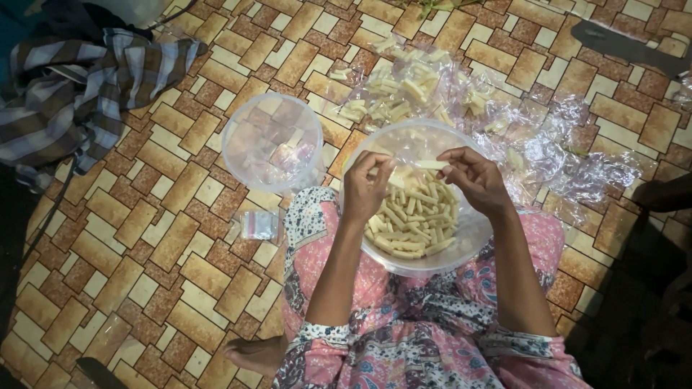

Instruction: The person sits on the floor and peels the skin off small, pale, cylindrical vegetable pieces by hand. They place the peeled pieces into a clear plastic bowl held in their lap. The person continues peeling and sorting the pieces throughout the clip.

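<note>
A clear plastic bowl [461, 248] rests on my lap, holding several pale yellow stick-shaped snacks [412, 216]. Over the bowl, my left hand [366, 189] and my right hand [476, 180] pinch the two ends of one pale stick [431, 165] between their fingertips. A second clear bowl [238, 130] sits on the tiled floor to the left with a few small pieces inside.
A crinkled clear plastic sheet [555, 155] with more sticks [393, 90] lies beyond the bowl. A small clear packet [258, 225] lies on the floor by my knee. Striped cloth [79, 86] is bunched at the far left. My bare foot [254, 353] shows below.
</note>
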